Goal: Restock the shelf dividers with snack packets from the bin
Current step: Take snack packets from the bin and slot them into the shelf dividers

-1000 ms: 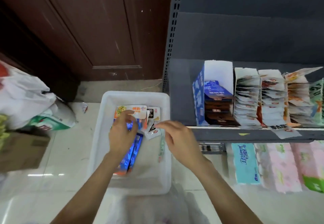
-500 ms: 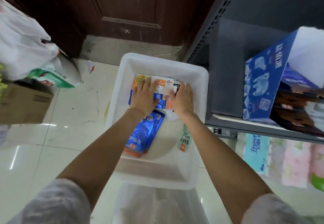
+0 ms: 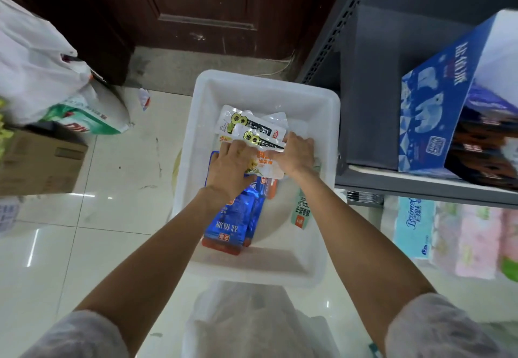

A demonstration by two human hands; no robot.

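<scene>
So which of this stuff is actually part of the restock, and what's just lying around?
Job: white bin, snack packets in it, blue display box on the shelf, left hand, right hand.
Lying about: cardboard box, plastic bags, tissue packs.

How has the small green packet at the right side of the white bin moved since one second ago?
No. The green packet lies against the white bin's right wall as before; only the camera shifted. Both hands work further back.
</scene>
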